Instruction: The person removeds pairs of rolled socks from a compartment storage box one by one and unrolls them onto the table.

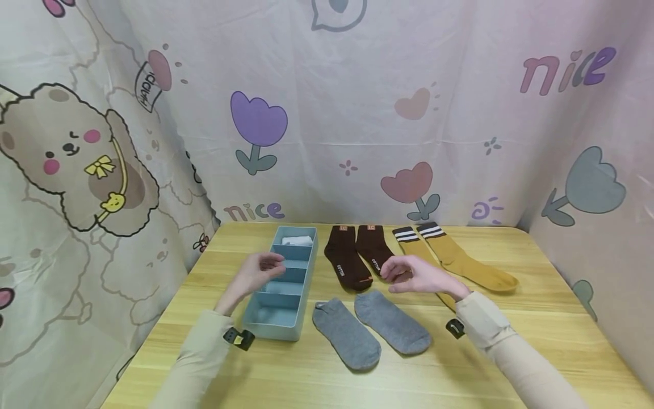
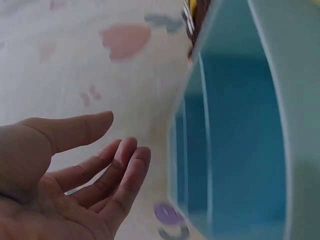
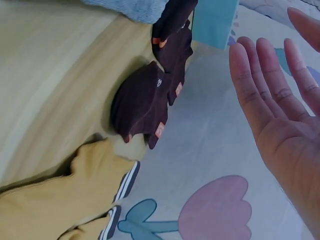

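My left hand [image 1: 259,271] hovers over the light blue divided box [image 1: 300,318], fingers loosely bent and holding nothing. In the left wrist view its thumb and fingers [image 2: 132,175] are apart beside the box wall. A white folded cloth item [image 1: 297,241] lies in the box's far compartment. My right hand [image 1: 416,274], likewise holding nothing, is above the table between the dark brown socks [image 1: 344,258] and the mustard socks [image 1: 462,261], covering part of one mustard sock. Two grey socks [image 1: 347,335] lie flat nearer to me, right of the box.
All of this sits on a wood-grain table [image 1: 460,375]. A printed curtain [image 1: 327,125] hangs along its back edge and to the left. A small black wrist device [image 1: 239,338] is on the left sleeve, another [image 1: 455,328] on the right.
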`<state>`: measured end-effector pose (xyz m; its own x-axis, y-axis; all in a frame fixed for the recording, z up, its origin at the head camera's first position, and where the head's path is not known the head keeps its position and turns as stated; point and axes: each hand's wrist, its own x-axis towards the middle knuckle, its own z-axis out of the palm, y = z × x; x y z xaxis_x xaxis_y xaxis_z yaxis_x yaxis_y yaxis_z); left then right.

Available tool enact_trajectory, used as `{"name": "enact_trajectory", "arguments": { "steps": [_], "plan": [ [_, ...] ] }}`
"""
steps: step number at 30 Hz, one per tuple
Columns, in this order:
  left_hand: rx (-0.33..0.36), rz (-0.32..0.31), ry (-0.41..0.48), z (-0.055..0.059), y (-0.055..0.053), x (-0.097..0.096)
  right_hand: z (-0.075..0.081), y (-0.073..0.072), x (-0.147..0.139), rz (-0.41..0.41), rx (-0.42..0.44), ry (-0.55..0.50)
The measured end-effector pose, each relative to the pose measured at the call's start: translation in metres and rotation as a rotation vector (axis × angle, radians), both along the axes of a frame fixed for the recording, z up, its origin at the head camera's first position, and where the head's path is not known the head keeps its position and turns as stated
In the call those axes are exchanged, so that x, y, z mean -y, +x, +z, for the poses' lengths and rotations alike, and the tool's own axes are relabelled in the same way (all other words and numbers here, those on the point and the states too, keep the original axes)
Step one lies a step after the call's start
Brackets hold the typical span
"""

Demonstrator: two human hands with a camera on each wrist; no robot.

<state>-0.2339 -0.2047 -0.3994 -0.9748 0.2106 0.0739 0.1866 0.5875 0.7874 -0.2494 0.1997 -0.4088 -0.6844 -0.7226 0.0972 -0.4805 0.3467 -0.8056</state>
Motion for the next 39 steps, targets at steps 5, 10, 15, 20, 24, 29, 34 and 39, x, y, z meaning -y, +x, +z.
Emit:
{"name": "enact_trajectory", "arguments": {
  "steps": [5, 10, 15, 20, 24, 29, 34, 39],
  "plan": [
    [-0.023, 0.089, -0.039, -0.011, -0.006, 0.025, 0.003, -0.012, 0.014, 0.024, 0.056, -0.026],
    [0.002, 0.15, -0.059, -0.021, -0.009, 0.04, 0.005, -0.022, 0.026, 0.017, 0.068, -0.026],
    [0.065, 0.162, -0.069, -0.025, -0.01, 0.047, 0.002, -0.033, 0.036, 0.026, 0.081, -0.028],
    [0.064, 0.154, -0.093, -0.031, -0.01, 0.051, 0.001, -0.043, 0.049, 0.045, 0.091, -0.04],
    [0.086, 0.154, -0.07, -0.03, -0.011, 0.053, 0.003, -0.051, 0.063, 0.068, 0.099, -0.049],
    [0.093, 0.165, -0.072, -0.029, -0.011, 0.055, 0.008, -0.066, 0.082, 0.088, 0.104, -0.049],
    [0.117, 0.161, -0.051, -0.029, -0.008, 0.057, 0.011, -0.08, 0.102, 0.121, 0.121, -0.03],
    [0.182, 0.161, 0.005, -0.029, -0.004, 0.058, 0.011, -0.096, 0.125, 0.167, 0.139, -0.031]
  ]
}}
